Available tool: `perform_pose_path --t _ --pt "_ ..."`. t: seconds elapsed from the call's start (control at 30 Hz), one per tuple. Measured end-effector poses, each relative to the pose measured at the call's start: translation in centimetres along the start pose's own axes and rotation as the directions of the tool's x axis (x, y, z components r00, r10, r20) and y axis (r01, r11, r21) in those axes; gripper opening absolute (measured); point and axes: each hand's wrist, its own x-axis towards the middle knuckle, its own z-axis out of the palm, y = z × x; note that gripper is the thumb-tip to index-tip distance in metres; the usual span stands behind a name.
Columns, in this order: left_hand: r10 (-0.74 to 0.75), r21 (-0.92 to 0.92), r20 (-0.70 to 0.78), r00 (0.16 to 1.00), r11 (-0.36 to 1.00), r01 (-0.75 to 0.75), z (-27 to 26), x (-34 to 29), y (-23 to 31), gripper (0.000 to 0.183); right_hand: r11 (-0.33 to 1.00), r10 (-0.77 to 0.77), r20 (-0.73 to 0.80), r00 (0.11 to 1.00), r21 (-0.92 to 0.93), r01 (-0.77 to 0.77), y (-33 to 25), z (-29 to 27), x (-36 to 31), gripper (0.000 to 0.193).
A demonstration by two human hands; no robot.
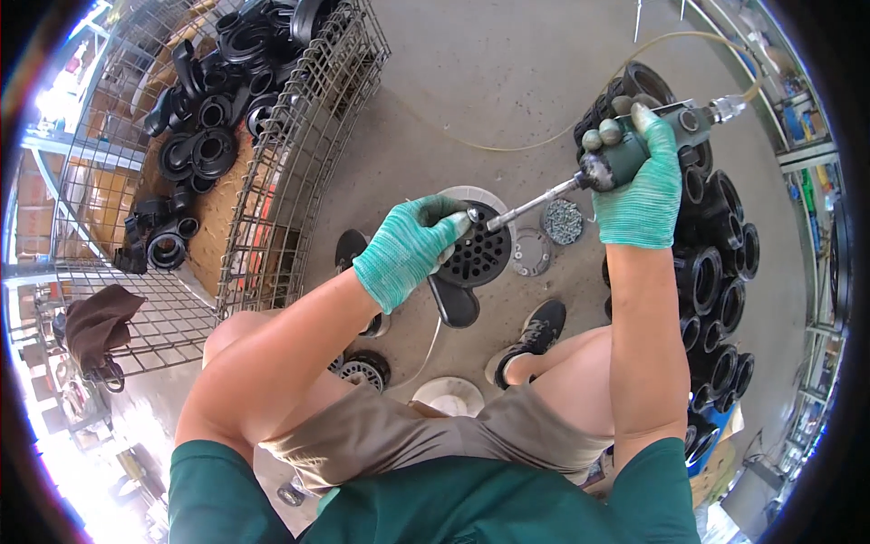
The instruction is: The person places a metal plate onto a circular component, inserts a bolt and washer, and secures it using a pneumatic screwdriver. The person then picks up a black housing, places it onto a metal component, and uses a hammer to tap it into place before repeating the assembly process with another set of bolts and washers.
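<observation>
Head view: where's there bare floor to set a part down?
Widest: the floor at the top, between the wire cage on the left and the thin hose. A narrower strip lies between the stacked black parts and the shelving on the right. Crowded: around the perforated black part, with the left hand, power driver, tub of metal bits and grey disc close by.

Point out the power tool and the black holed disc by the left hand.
Power tool (627, 165): head view, on its dark green body.
Black holed disc (475, 258): head view, on its perforated face.
</observation>
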Motion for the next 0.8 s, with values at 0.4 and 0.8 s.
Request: perform_pose_path --t 0.4,0.8 --pt "-0.036 -0.077 0.076 0.996 0.996 0.042 1.5 1.3 0.1 0.043 0.995 0.034 -0.075 0.997 0.091 -0.027 1.4 -2.1 2.7 0.016" --pt "0.122 0.132 -0.034 0.992 0.984 -0.117 1.7 1.8 -1.3 0.032 0.990 0.050 -0.031 0.998 0.131 -0.045 1.7 -2.0 1.0 0.018"
